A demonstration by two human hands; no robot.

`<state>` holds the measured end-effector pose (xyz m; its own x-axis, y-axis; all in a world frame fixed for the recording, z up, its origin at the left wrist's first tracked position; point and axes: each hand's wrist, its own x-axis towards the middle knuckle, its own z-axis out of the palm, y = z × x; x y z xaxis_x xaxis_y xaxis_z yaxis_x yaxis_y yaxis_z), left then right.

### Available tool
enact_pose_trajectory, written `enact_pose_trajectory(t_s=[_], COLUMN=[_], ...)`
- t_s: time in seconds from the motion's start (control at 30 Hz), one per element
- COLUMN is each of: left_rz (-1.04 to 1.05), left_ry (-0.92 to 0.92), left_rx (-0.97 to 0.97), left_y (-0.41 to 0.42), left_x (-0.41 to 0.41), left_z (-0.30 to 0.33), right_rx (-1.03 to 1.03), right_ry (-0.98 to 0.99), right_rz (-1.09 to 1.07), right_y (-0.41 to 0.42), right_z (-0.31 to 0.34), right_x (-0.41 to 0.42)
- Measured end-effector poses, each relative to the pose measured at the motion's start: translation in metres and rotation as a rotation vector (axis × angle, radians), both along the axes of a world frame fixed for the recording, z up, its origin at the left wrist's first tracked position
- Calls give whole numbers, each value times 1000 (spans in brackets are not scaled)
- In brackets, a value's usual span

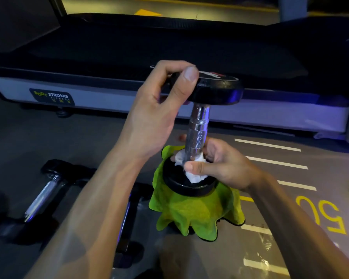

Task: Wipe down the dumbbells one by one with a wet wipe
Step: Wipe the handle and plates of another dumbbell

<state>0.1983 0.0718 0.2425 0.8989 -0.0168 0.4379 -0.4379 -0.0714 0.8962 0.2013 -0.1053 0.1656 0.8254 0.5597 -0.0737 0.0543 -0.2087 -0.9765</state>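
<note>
At lower left of the frame, two more dumbbells (46, 196) are lying on the floor. At centre, the left hand (157, 109) is gripping the top head of an upright dumbbell (197, 125) standing on a green cloth (191, 214). Just right, the right hand (220, 164) is pinching a white wet wipe (191, 168) against the handle's base.

Treadmill (169, 57) walls off the far side; spare dumbbells (44, 190) crowd the left; marked floor (290, 198) lies open rightward.
</note>
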Motion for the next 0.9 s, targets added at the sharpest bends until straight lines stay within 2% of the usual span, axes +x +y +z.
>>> enact_pose_trajectory(t_s=[0.13, 0.23, 0.3, 0.43, 0.57, 0.63, 0.73, 0.9], left_rz=[35, 34, 43, 68, 34, 28, 16, -22], left_ry=[0, 19, 12, 10, 16, 13, 8, 11], left_rx=[11, 54, 75, 67, 47, 50, 38, 11], left_y=[2, 4, 5, 7, 3, -1, -2, -4], left_x=[1, -1, -4, -3, -2, -3, -1, -1], left_z=[0, 0, 0, 0, 0, 0, 0, 3], right_rx=[13, -248, -309, -262, -128, -80, -150, 14], right_ry=[6, -184, -292, -344, -32, -111, -236, 67], right_rz=[-209, -532, -607, -472, -381, -356, -276, -103], right_y=[18, 47, 54, 46, 27, 21, 16, 7], right_z=[-2, 1, 0, 4, 12, 12, 6, 12], right_x=[-14, -36, -50, -76, -86, -81, -63, -13])
